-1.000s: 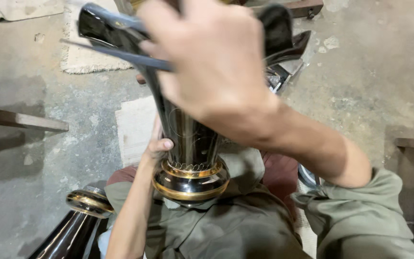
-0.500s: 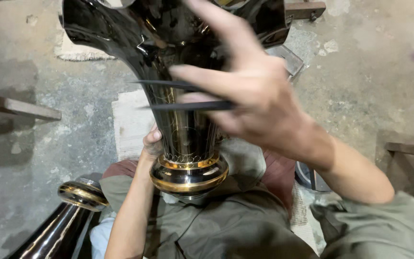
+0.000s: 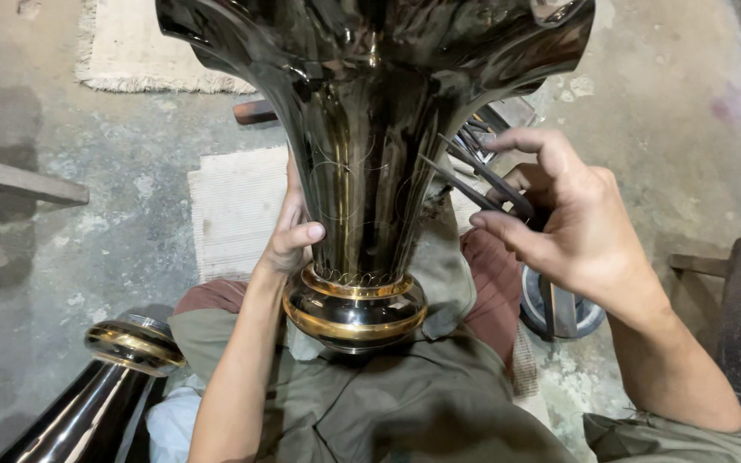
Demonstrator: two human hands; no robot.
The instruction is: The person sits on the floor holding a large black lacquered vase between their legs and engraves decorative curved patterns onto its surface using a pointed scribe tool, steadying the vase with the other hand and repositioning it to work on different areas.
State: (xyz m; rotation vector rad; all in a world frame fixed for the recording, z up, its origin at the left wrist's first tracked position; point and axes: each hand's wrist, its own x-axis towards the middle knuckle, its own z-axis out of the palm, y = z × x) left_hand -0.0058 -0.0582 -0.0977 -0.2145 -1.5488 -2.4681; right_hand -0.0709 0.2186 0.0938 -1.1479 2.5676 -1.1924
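A second black vase with gold bands [image 3: 113,377] lies at the lower left on the grey concrete floor [image 3: 87,231]. A pale woven mat [image 3: 229,210] lies on this floor, and a fringed rug [image 3: 139,51] is further away. A wooden plank [image 3: 19,180] shows at the left edge.

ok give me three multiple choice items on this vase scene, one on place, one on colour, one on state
1. Where does the left hand rest?
A. on the vase neck
B. on the floor
C. on the rug

2. What colour are the bands on the black vase?
A. red
B. gold
C. white

3. The right hand is
A. empty and flat
B. in a fist
C. pinching a thin dark tool

A: fingers wrap the neck above the bulb. B: gold rings circle the base. C: thumb and fingers grip the tool beside the vase.
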